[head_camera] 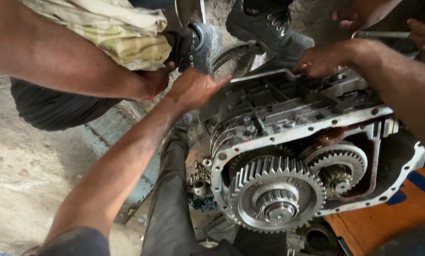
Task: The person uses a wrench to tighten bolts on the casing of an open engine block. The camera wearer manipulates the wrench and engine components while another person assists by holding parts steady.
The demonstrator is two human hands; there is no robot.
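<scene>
A greasy metal gearbox casing (316, 128) lies open in front of me, tilted toward me. Inside its open end sit a large toothed gear (274, 199) and a smaller gear (338, 170) to its right. My left hand (196, 87) grips the casing's upper left edge, with the fingers pointing along the rim. On the upper right rim, my right hand (321, 59) is closed over the top edge. Another person's hand (150, 83) reaches in from the upper left, close beside my left hand.
Two dark shoes (269, 28) (203, 42) stand just behind the casing. A second person's hands at the top right hold a metal rod (383, 34). Loose bolts (200, 180) lie left of the gears. An orange surface (388, 223) lies under the casing's right side; dirt floor (22, 170) spreads to the left.
</scene>
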